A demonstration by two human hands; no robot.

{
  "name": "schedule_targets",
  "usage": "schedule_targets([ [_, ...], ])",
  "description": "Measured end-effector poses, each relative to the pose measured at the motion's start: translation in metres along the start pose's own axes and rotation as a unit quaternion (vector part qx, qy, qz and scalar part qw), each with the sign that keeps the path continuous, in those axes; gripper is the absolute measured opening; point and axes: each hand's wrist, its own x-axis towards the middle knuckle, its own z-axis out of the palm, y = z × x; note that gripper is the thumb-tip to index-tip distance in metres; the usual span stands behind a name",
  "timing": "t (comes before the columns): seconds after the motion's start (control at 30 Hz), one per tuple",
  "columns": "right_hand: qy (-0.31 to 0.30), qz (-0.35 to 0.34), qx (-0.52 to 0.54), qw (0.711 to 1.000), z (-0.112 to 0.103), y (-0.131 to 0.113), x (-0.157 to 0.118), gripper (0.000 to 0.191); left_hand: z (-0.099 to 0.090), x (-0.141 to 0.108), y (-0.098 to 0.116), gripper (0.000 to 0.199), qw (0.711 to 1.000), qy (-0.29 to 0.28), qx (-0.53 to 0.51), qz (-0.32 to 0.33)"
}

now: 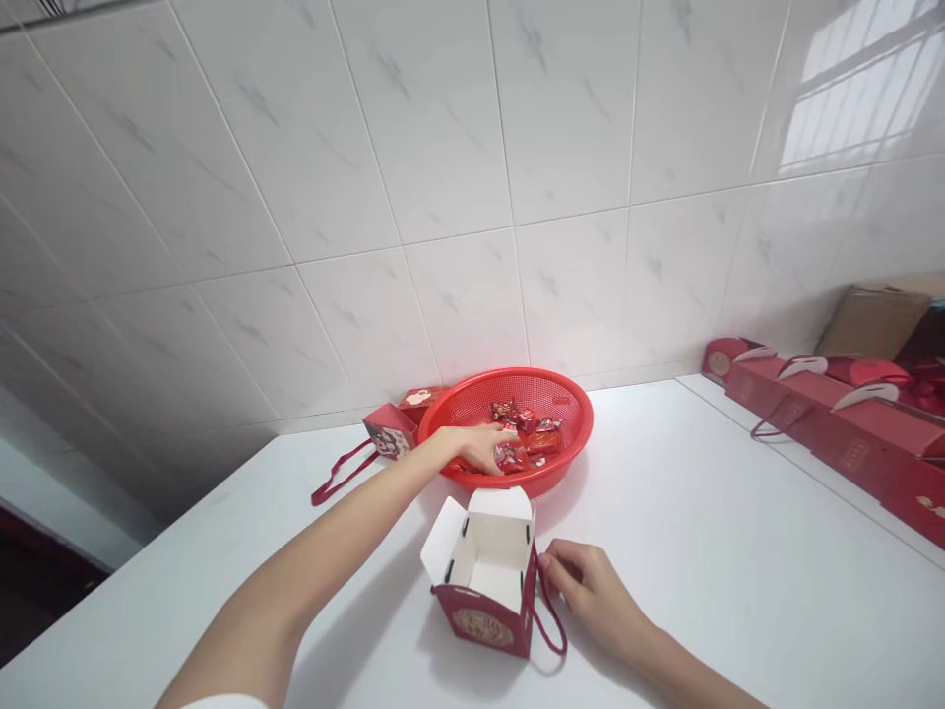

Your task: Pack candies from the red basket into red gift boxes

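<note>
My left hand (481, 446) reaches into a red plastic strainer basket (576, 423), touching the wrapped candies (542, 443) there. Its thumb and fingers are apart, though the fingertips are partly lost among the red wrappers. In front of the basket stands a dark red gift box (483, 618) with its white flaps up and its white inside bare. A red cord handle (550, 630) loops down from the box's right side. Beside that side, my right hand (587, 588) rests on the table, thumb and forefinger pinched at the cord.
Left of the basket, a small red box (391, 433) with a ribbon handle lies against another red box (422, 396). Several red gift boxes (827, 423) line the right side, near a brown cardboard box (875, 320). A tiled wall (458, 305) closes off the white table's back.
</note>
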Motion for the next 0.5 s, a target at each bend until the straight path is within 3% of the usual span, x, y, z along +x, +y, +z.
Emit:
schedule_targets([
  [0.07, -0.002, -0.004, -0.021, 1.000, -0.001, 0.002, 0.001, 0.042, 0.003, 0.012, 0.004, 0.101, 0.999, -0.039, 0.009, -0.018],
  [0.13, -0.004, -0.005, -0.038, 0.999, 0.000, 0.004, 0.002, 0.041, 0.006, 0.020, 0.004, 0.092, 0.999, -0.036, 0.021, -0.011],
  [0.23, -0.010, -0.011, -0.060, 0.998, 0.001, 0.006, 0.003, 0.039, 0.006, 0.029, -0.005, 0.070, 0.999, 0.005, 0.039, -0.012],
  [0.33, -0.012, -0.015, -0.068, 0.998, 0.001, 0.008, 0.003, 0.037, 0.000, 0.036, -0.020, 0.054, 0.996, 0.052, 0.055, -0.053],
  [0.43, -0.014, -0.014, -0.079, 0.997, 0.001, 0.008, 0.003, 0.036, -0.007, 0.038, -0.031, 0.052, 0.992, 0.089, 0.057, -0.073],
  [0.5, -0.016, -0.013, -0.084, 0.996, 0.002, 0.008, 0.003, 0.036, -0.011, 0.035, -0.032, 0.053, 0.992, 0.106, 0.050, -0.052],
])
